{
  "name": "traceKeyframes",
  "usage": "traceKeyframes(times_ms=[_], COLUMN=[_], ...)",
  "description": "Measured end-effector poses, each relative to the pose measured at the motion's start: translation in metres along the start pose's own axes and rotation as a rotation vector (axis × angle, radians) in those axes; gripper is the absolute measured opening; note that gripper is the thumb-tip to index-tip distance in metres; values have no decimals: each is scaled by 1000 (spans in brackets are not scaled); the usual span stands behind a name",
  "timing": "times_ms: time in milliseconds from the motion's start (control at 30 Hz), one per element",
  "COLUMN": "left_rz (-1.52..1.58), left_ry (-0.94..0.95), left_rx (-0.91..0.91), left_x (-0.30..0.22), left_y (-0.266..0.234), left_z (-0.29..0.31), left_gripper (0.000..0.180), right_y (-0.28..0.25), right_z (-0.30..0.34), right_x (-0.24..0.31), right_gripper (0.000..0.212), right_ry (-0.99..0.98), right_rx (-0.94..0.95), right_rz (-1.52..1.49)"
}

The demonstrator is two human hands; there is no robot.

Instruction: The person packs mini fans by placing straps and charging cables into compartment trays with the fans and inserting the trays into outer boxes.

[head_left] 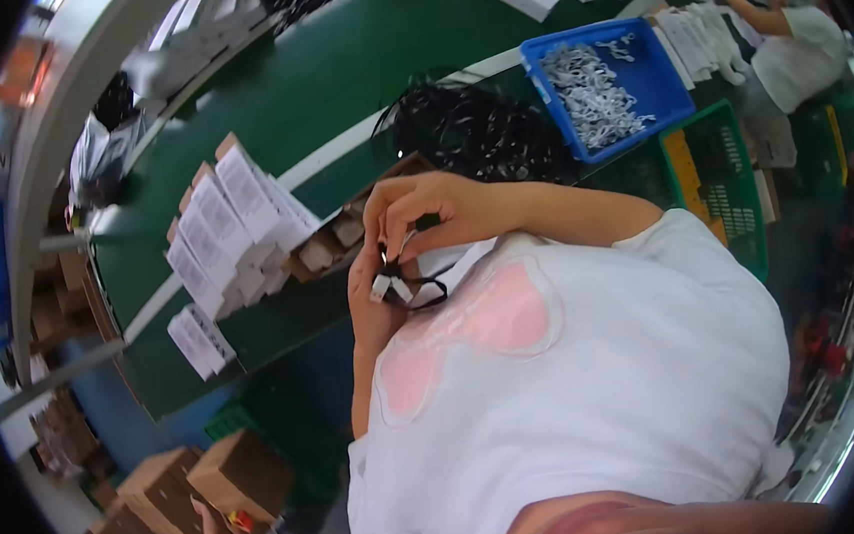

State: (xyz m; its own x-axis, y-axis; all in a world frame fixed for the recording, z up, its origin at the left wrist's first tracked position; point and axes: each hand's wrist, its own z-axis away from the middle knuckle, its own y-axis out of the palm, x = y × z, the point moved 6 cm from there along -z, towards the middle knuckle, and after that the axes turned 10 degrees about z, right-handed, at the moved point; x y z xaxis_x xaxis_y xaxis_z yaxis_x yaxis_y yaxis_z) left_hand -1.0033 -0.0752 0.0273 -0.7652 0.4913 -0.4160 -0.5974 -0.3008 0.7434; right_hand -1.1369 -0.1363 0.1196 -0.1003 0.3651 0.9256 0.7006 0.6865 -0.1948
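My left hand (366, 284) is closed around a black cord with white block-like ends (388, 284), held close in front of my chest. A black loop of it hangs out on the right side. From above, my right hand (428, 212) reaches over with bent fingers, its fingertips pinched at the upper part of the same piece. The fingers partly hide the piece, and its exact kind is too small to tell. Just beyond the hands, an open cardboard box (351, 223) with small cartons in it sits at the edge of the green table (352, 82).
White printed cartons (233, 217) are stacked on the left, with a few more (200, 341) near the table corner. A heap of black cords (466, 128) lies beyond my right arm, beside a blue bin (669, 87) of white cables. Green crates (741, 182) and a co-worker (801, 52) are at right.
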Motion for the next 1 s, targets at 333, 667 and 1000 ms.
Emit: traceKeyframes(times_ms=[333,667,1000], left_rz=[-823,-1607,-1445], left_ry=[1047,299,221], left_rx=[-437,65,31], left_x=[-135,-146,-141], left_y=[-76,-108,-99], left_z=[16,-59,-47], left_gripper=[31,41,23], right_y=[44,97,131], right_z=[-26,-68,-78], right_x=[-71,-114,-115], right_gripper=[11,18,13], right_ry=[342,171,-97], right_rx=[-90,-148,132], right_rz=[-224,258,1447])
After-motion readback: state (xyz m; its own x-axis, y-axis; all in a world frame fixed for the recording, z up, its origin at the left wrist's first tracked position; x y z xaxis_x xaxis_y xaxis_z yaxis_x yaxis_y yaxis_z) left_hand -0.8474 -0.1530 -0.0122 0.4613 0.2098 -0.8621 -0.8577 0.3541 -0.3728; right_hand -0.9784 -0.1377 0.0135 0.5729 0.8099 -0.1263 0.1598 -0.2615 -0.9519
